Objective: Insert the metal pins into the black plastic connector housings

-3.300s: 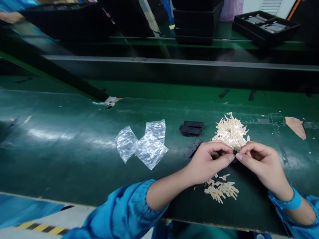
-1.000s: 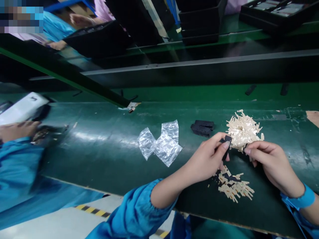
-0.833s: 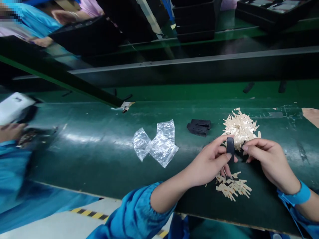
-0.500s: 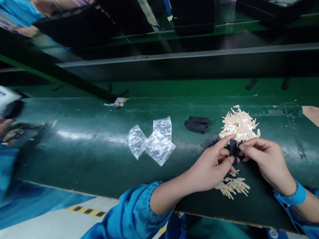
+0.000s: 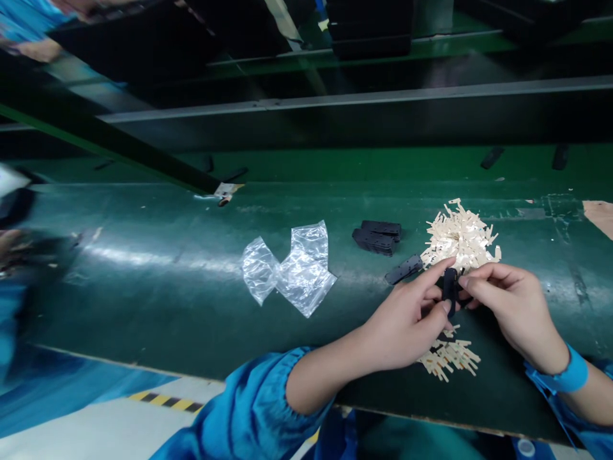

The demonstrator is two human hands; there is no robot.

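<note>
Between the thumb and fingers of my left hand (image 5: 412, 319) is a small black plastic piece (image 5: 449, 291), held upright. My right hand (image 5: 512, 306) is closed in a pinch at the right side of that piece; what its fingertips grip is too small and hidden to name. Just behind the hands lies a heap of small cream-coloured strips (image 5: 460, 233). A smaller group of strips (image 5: 453, 359) spreads out below my hands, partly covered by the left one. One loose black piece (image 5: 403, 269) rests beside my left knuckles.
Stacked black pieces (image 5: 377, 237) stand left of the heap. Farther left lie crumpled clear plastic bags (image 5: 306, 268) on the green bench (image 5: 191, 319). A slanted green post (image 5: 158, 163) meets the bench at the back left. Another person's blue sleeve (image 5: 12, 319) shows at the left edge.
The view has shifted slightly. Both hands stay at almost the same place, and the black piece in my left hand has turned a little.
</note>
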